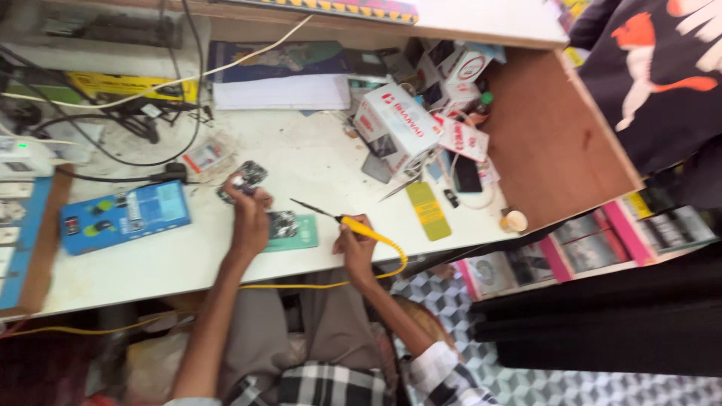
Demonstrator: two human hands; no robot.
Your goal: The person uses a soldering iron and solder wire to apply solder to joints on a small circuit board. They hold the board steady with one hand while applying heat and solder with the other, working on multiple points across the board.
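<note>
Circuit board: a small dark board (248,177) pinched in the left hand (248,214), raised off the surface (316,162).
Soldering iron: yellow-handled iron (353,223) clasped in the right hand (355,246), tip aimed toward the board but short of it.
Progress: judged mid-repair; a second part lies on the green mat (292,231) between the grips.
Beyond: blue tester (124,215) left, white cartons (397,128) above.

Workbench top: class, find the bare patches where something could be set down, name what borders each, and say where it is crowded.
One bare patch on the workbench lies along the near edge, below the blue device and beside the left hand. Another lies mid-table, between the white paper stack, the white carton and the soldering iron in the right hand. The boxes at far right and the cables at far left are crowded.
</note>
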